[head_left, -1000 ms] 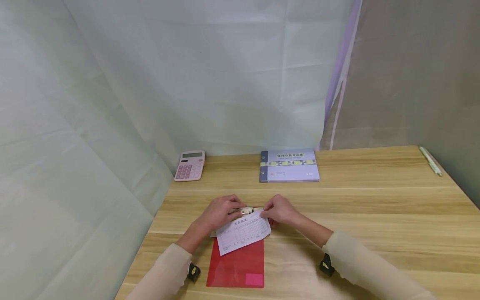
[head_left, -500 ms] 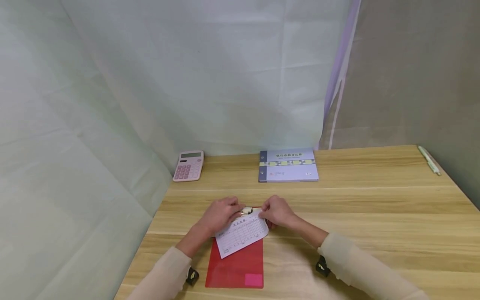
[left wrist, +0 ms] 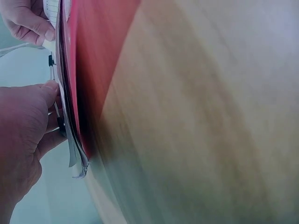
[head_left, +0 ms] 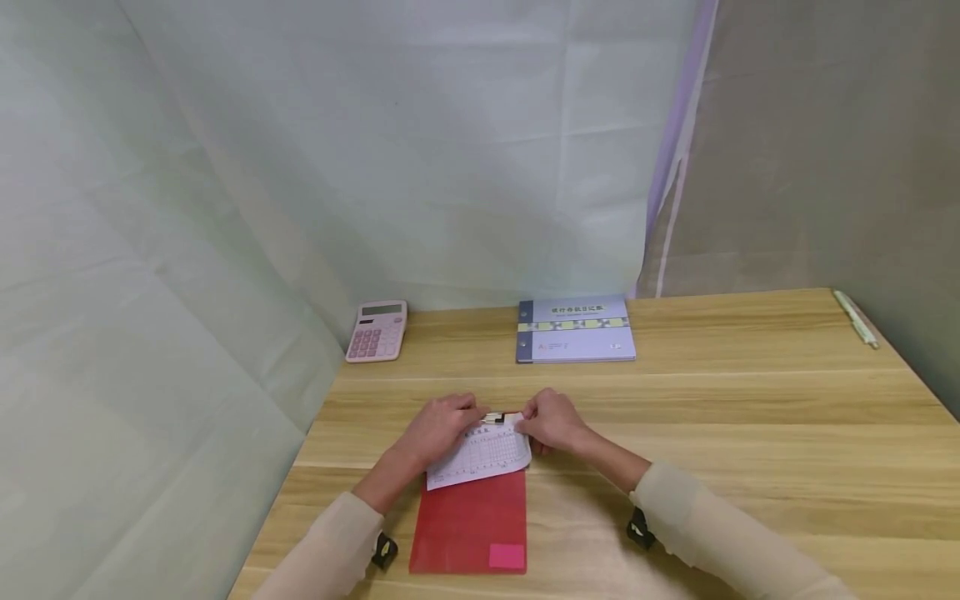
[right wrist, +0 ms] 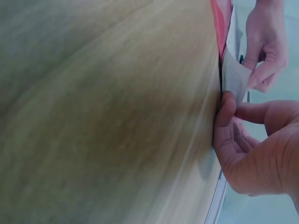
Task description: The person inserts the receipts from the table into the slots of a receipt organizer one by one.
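Observation:
A red clipboard-like folder [head_left: 471,521] with a pink label lies on the table before me. Across its upper part rests a white printed form [head_left: 483,455], its columns ruled in a grid. My left hand [head_left: 438,429] pinches the metal clip [head_left: 493,418] at the folder's top edge; black tips on this clip [left wrist: 51,60] show in the left wrist view. The right hand [head_left: 555,421] pinches the form's upper right corner between thumb and finger. In the right wrist view that corner of the form [right wrist: 235,77] curves up from the red folder. The left hand covers the form's left side.
A pink calculator [head_left: 378,332] stands at the back left of the wooden table [head_left: 712,400]. Behind the hands lies a blue-grey account book [head_left: 576,330]. A white pen [head_left: 857,319] rests by the right edge. Pale cloth hangs along the back and left.
The form has turned straighter and shifted up towards the clip, its lower edge now higher on the red folder. Both hands have stayed nearly in place, keeping their holds.

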{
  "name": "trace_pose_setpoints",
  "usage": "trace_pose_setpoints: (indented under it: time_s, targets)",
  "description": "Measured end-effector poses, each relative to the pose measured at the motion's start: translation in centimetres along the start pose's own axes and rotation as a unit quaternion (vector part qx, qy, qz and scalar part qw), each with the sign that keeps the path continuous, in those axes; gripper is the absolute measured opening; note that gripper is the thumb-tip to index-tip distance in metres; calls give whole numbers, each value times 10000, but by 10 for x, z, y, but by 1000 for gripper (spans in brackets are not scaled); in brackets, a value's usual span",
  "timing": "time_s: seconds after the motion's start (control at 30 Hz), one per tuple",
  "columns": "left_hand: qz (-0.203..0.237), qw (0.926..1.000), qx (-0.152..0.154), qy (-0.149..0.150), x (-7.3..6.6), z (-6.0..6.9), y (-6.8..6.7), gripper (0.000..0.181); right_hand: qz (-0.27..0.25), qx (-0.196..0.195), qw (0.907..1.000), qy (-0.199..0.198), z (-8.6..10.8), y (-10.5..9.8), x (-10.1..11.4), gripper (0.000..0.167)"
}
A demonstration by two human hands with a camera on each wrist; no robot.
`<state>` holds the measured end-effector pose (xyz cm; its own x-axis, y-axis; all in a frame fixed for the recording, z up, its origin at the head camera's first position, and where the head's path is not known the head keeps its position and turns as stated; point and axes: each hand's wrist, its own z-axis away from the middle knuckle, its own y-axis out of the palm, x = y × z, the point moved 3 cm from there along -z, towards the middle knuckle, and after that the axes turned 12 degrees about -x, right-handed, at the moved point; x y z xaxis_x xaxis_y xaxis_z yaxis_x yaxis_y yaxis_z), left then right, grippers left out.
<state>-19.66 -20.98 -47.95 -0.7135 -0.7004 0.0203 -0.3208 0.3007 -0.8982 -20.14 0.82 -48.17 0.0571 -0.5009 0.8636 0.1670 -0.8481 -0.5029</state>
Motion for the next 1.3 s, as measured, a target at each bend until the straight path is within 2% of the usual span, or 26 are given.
trace_pose_setpoints:
  time_s: [0.37, 0.63, 0.8, 1.1, 1.3]
  targets:
    - [-90, 10000, 13, -7, -1, 0, 0, 23, 223, -518, 9981, -253, 2, 5, -2, 30]
    - [-127, 9997, -169, 139, -2, 1, -1, 22, 418, -681, 9965, -245, 1, 7, -3, 33]
    - [-148, 9997, -160, 49, -4, 1, 0, 23, 418, -694, 9964, -230, 1, 6, -2, 34]
    - [-222, 9996, 33, -157, -4, 1, 1, 25, 502, -360, 9979, -170, 2, 3, 3, 32]
    - [-243, 9996, -38, -119, -4, 2, 0, 25, 418, -364, 9982, -231, 3, 3, 4, 31]
